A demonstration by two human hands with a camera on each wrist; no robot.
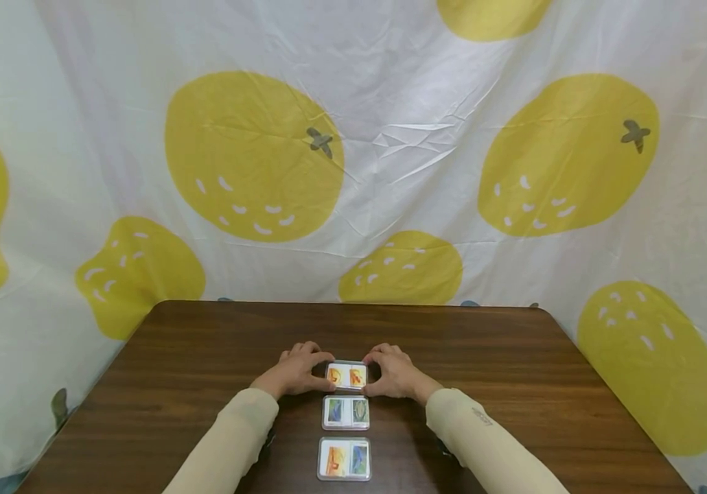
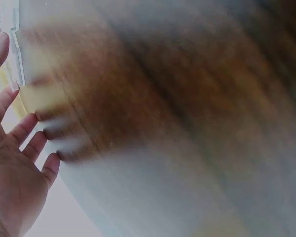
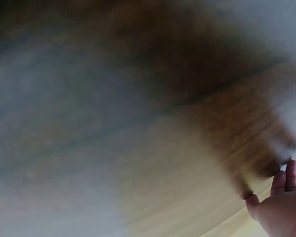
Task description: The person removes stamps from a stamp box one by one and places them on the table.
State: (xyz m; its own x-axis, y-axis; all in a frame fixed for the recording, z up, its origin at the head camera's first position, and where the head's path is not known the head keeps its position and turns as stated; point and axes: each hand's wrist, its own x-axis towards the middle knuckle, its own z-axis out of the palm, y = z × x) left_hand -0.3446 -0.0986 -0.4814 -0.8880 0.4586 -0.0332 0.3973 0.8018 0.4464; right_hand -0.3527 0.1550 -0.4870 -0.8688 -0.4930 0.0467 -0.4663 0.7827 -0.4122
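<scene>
A flat clear plastic case [image 1: 346, 375] holding two orange picture cards lies farthest back in a column of three. My left hand [image 1: 294, 370] grips its left end, thumb at the near corner and forefinger at the far corner. On the opposite end my right hand [image 1: 395, 371] grips it the same way. In the left wrist view the case's edge [image 2: 18, 49] shows beside the thumb, and the other fingers of the left hand [image 2: 17, 182] are spread at the tabletop. The right wrist view catches only part of the right hand [image 3: 281, 207]; the case is out of sight there.
Nearer me lie a second case [image 1: 346, 412] with green and blue pictures and a third case [image 1: 344, 459] with an orange and a blue one. All are on a dark wooden table [image 1: 205, 343]. Behind it hangs a white cloth [image 1: 403, 158] printed with yellow fruit.
</scene>
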